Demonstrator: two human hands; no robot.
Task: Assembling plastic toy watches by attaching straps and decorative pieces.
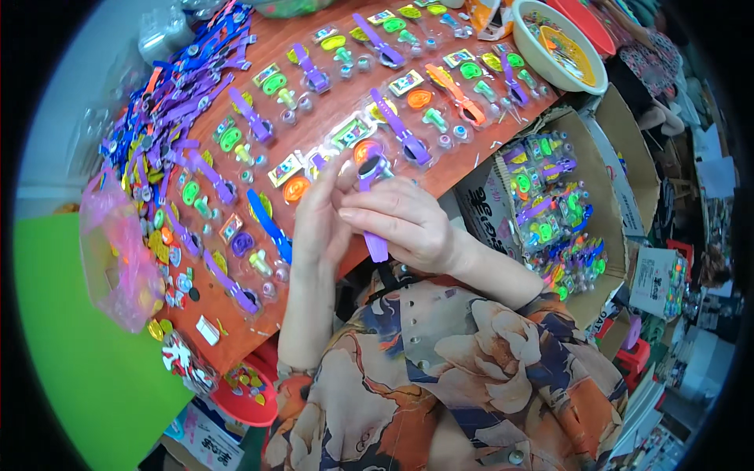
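A purple toy watch (378, 250) is between my two hands, just above the near edge of the table. My right hand (408, 224) is closed round its strap, whose end sticks out below the fingers; the dark round watch face shows above them. My left hand (320, 212) is closed against the watch from the other side, its fingertips partly hidden. Just beyond my hands lies a clear blister tray with a green-framed card (353, 132) and an orange ring-shaped piece (366, 151). Left of my left hand, a blue toy watch (269, 226) lies in another tray.
Rows of filled blister trays cover the red-brown table (314, 27). Loose watches (169, 106) are heaped at the left, near a pink plastic bag (118, 251). A white basin (521, 35) stands far right; a cardboard box (581, 306) of filled trays sits below it. A red bowl (263, 414) is lower left.
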